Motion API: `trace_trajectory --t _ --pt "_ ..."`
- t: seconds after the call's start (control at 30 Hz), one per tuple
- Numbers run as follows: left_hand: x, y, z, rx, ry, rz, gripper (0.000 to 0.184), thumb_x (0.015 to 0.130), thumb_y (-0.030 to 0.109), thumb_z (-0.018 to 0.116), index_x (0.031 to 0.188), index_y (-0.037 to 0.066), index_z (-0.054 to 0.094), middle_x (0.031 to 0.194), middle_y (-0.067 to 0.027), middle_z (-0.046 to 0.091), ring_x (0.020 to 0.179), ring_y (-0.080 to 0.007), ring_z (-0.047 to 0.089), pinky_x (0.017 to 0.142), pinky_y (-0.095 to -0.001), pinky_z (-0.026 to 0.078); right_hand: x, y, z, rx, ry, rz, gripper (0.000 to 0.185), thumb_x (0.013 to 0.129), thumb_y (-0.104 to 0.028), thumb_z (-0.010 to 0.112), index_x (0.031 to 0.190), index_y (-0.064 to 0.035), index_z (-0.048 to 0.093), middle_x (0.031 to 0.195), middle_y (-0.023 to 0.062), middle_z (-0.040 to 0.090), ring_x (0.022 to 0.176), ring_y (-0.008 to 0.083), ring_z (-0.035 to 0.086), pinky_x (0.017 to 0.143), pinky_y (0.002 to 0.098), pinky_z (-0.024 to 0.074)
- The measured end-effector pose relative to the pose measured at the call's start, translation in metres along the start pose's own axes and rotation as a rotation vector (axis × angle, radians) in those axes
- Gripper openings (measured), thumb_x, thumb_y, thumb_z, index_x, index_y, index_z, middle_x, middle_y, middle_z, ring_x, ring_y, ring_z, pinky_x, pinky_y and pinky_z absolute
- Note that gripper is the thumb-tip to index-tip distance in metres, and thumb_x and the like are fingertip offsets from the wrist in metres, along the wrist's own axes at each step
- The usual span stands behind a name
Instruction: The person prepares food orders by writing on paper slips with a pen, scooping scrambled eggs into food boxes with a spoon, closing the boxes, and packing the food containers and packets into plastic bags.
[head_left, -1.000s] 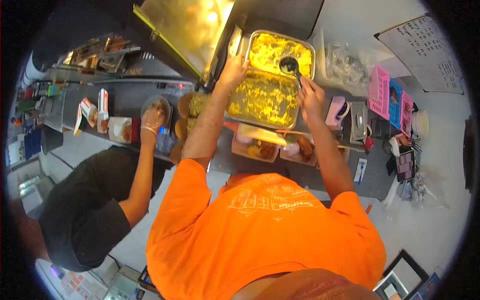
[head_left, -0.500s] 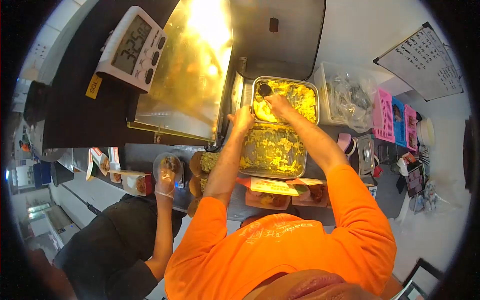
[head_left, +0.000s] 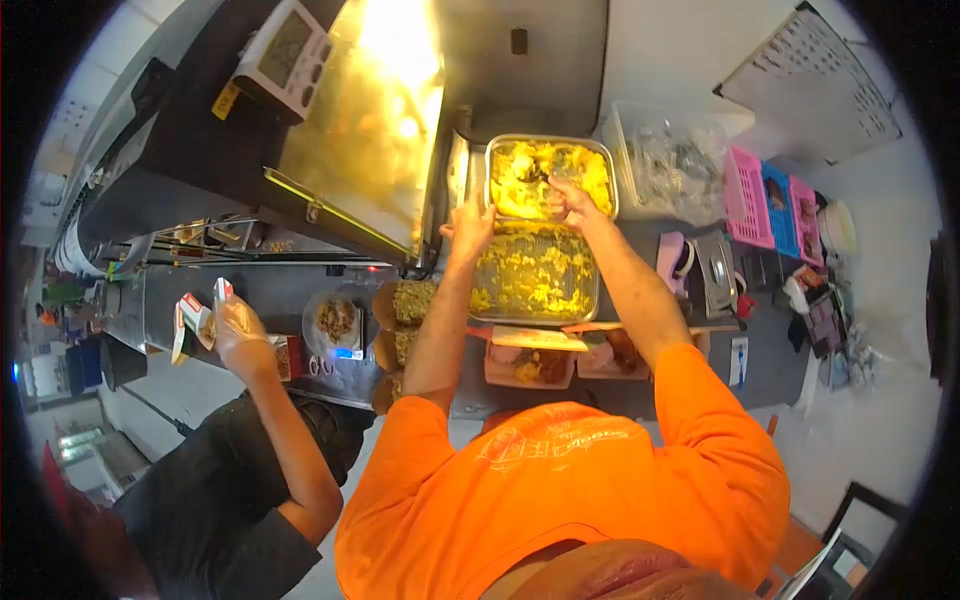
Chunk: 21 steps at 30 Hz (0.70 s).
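Note:
My right hand (head_left: 577,205) is closed around a dark spoon (head_left: 533,177). The spoon's head sits in soft yellow food, possibly scrambled egg, inside the far metal tray (head_left: 612,165). At that tray's near left corner is my left hand (head_left: 468,228), its fingers spread, close to or touching the rim. A second tray (head_left: 598,290) lies nearer me, with scattered yellow food over its bottom. In front of it stand open food boxes (head_left: 530,368) with filling inside and their lids raised.
A lit glass-fronted cabinet (head_left: 370,120) rises at left. Brown boxes of green-topped food (head_left: 412,300) line my left arm. A co-worker's gloved hand (head_left: 243,335) is near white cartons, beside a bowl on a scale (head_left: 335,320). Right are a clear bin (head_left: 665,165) and coloured baskets (head_left: 750,200).
My right hand and the spoon have shifted within the far tray. The co-worker's hand has left the bowl and moved left to the cartons. The whole view has shifted slightly.

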<state>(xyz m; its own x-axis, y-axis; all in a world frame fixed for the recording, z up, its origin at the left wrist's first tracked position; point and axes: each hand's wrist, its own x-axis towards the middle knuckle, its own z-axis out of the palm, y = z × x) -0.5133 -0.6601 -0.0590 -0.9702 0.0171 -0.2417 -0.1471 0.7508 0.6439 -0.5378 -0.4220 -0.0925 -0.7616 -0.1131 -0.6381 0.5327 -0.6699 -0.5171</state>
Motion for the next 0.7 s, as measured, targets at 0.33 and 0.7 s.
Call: trace_trajectory --t 0.33,0.7 --pt "-0.039 -0.057 -0.012 -0.247 0.105 0.382 0.043 0.087 0.032 0.068 0.12 0.004 0.063 0.119 -0.0182 0.062 0.109 -0.0319 0.058 0.094 -0.0392 0.044 -0.364 0.036 -0.087 0.012 0.272 -0.288 0.014 0.094 -0.018 0.064 0.082 -0.0156 0.056 0.062 -0.0092 0.033 0.048 0.0047 0.029 0.04 0.0227 0.0208" --pt "-0.026 -0.01 -0.005 -0.304 -0.068 0.211 0.048 0.089 0.037 0.066 0.126 0.006 0.061 0.127 -0.0175 0.059 0.121 -0.0308 0.054 0.099 -0.0385 0.042 -0.372 0.203 -0.191 -1.631 0.563 -1.047 0.024 0.09 -0.008 0.063 0.113 -0.0046 0.067 0.072 0.0119 0.057 0.054 0.028 0.056 0.048 0.0354 0.0448"
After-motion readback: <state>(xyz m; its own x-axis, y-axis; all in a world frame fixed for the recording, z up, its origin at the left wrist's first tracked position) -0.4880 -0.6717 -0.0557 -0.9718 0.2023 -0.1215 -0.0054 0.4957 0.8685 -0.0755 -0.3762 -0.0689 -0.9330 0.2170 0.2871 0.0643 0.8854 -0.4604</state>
